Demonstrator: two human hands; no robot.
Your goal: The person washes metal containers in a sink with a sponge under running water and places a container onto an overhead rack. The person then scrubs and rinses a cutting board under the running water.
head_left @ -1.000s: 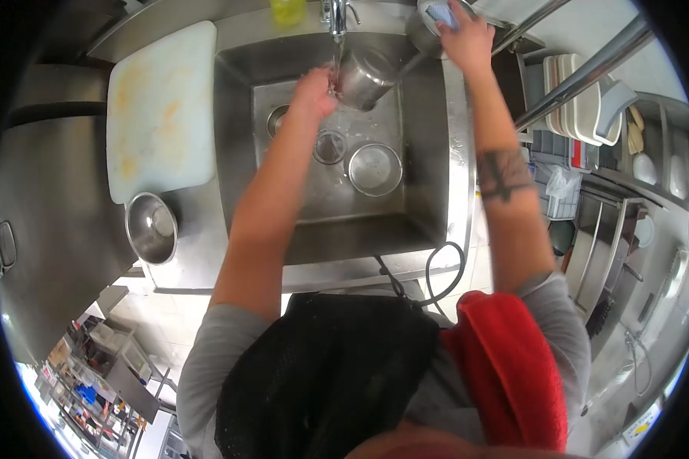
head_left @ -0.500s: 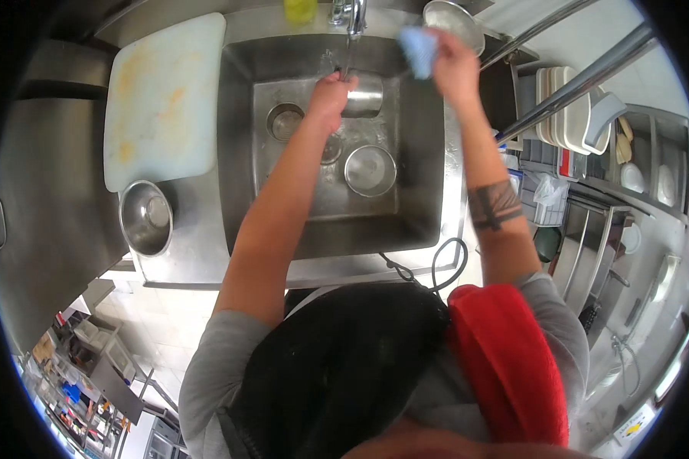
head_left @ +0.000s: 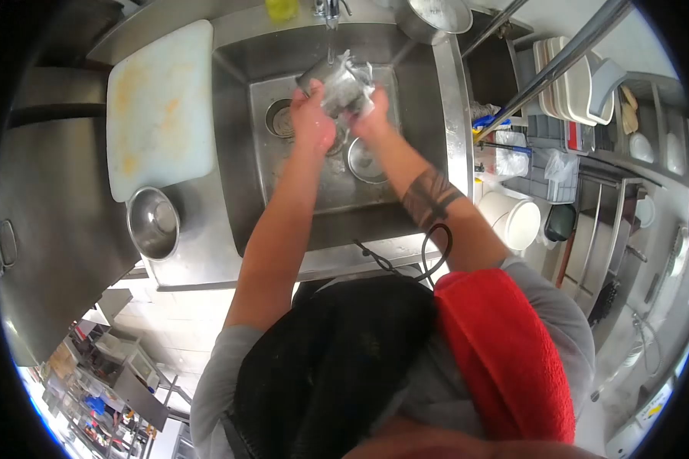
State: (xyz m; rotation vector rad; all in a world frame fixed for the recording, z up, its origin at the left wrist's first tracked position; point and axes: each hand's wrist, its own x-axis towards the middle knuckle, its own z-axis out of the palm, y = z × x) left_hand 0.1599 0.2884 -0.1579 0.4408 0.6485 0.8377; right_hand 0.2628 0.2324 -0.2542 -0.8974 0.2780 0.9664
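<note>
In the steel sink (head_left: 314, 237), both hands are on a cylindrical metal container (head_left: 311, 75) under the faucet (head_left: 329, 11). Water splashes over its surface and hides part of its shape. My left hand (head_left: 311, 125) grips it from the left, fingers curled round it. On the other side, my right hand (head_left: 372, 118) holds it too, its fingers partly hidden by the splash. Below on the sink floor lie a round metal tin (head_left: 279, 119) at left and another round metal container (head_left: 366, 162) near my right wrist.
A stained white cutting board (head_left: 161, 107) lies left of the sink, with a steel bowl (head_left: 153, 222) in front of it. A metal pot (head_left: 432, 19) stands at the back right corner. A black cord (head_left: 440, 260) loops over the front edge. A white bucket (head_left: 517, 223) sits to the right.
My right hand has come from the back right down to the container, and the blue scrubbing cloth it held is no longer visible. The container has tilted under the stream, and water now splashes off it.
</note>
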